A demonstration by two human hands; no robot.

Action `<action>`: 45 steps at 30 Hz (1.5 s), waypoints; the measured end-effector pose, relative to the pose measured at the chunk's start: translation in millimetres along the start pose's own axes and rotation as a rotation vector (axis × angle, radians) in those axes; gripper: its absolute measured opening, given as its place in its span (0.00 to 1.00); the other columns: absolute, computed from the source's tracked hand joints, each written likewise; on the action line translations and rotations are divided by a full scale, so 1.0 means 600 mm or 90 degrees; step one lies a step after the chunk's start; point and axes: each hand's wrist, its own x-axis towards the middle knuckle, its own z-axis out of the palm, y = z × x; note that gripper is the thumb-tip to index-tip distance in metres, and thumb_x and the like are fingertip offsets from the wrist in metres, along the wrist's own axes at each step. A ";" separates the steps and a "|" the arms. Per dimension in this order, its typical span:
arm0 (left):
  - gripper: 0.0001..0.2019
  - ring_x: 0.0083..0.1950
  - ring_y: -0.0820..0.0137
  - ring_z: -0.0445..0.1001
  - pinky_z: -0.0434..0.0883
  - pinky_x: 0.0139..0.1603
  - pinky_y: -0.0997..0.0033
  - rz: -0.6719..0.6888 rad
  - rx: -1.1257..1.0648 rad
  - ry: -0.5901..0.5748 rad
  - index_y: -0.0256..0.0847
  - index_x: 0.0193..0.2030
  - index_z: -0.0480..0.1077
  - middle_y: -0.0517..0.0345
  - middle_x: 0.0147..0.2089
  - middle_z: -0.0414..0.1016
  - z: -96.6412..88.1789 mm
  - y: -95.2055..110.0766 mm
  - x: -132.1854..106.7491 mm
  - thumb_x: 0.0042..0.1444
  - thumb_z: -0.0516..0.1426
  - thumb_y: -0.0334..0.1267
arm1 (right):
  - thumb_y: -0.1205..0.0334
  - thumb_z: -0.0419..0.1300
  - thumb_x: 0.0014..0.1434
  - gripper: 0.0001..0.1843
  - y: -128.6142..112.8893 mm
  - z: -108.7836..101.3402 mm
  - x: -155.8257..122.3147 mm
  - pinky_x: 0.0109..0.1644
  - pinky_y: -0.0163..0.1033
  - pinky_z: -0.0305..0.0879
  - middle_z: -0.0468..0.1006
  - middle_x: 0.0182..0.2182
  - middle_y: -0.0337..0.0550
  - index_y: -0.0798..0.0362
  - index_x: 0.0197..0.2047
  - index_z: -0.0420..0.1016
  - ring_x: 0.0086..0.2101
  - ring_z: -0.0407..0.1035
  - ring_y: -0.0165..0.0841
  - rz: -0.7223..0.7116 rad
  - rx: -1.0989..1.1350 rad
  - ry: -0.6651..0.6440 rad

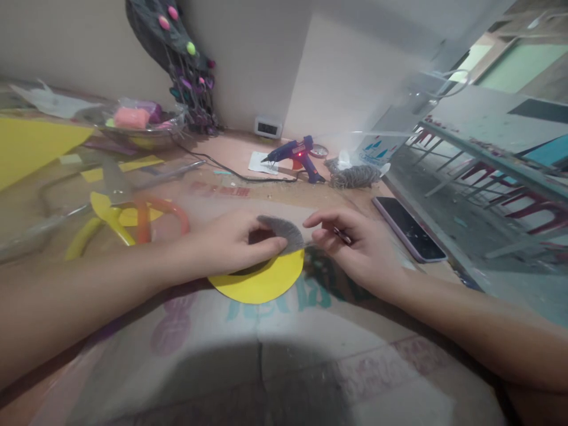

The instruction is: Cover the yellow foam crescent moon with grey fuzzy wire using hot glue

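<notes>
My left hand point(239, 242) grips a flat yellow ring point(261, 284), thumb on top and fingers hidden beneath. Grey yarn point(288, 232) is wound closely round the ring's upper right part, while the lower part shows bare yellow. Just right of the ring is my right hand point(355, 239), its fingers curled and thumb and forefinger slightly apart. A short grey strand seems to run from the wound edge to this hand. Something small and dark shows inside its curled fingers, too unclear to name.
A blue glue gun point(293, 152) with a lit red light rests behind the hands, beside a grey yarn skein point(355, 176). A phone point(410, 228) lies right. Scissors point(122, 216) lie left, below a bowl point(139, 136) of wrapped colourful material. A small clock point(268, 127) stands by the wall.
</notes>
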 end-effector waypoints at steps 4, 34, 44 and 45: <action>0.12 0.35 0.72 0.72 0.65 0.38 0.75 0.042 0.035 0.007 0.38 0.38 0.74 0.61 0.35 0.78 0.002 0.000 0.000 0.62 0.51 0.40 | 0.61 0.60 0.58 0.06 -0.003 0.014 0.007 0.23 0.29 0.53 0.69 0.21 0.33 0.54 0.31 0.74 0.21 0.59 0.23 0.115 0.093 -0.102; 0.16 0.38 0.68 0.74 0.68 0.39 0.71 -0.050 0.020 -0.015 0.39 0.36 0.74 0.58 0.37 0.78 0.001 0.000 -0.001 0.61 0.52 0.48 | 0.60 0.55 0.58 0.06 0.007 0.014 0.005 0.28 0.32 0.56 0.64 0.24 0.34 0.52 0.33 0.69 0.25 0.57 0.26 0.207 0.206 -0.231; 0.15 0.25 0.74 0.65 0.62 0.28 0.75 -0.086 0.034 0.004 0.39 0.30 0.73 0.64 0.24 0.69 -0.003 0.006 -0.001 0.59 0.52 0.46 | 0.50 0.55 0.64 0.16 0.020 -0.009 -0.002 0.35 0.35 0.63 0.73 0.34 0.42 0.54 0.47 0.69 0.32 0.67 0.30 -0.038 0.054 -0.093; 0.15 0.25 0.74 0.65 0.61 0.27 0.75 -0.091 0.031 0.005 0.39 0.30 0.73 0.64 0.24 0.69 -0.003 0.005 -0.002 0.59 0.52 0.46 | 0.50 0.53 0.65 0.17 0.023 -0.013 -0.003 0.35 0.36 0.64 0.74 0.35 0.43 0.54 0.49 0.69 0.32 0.67 0.31 -0.074 0.009 -0.073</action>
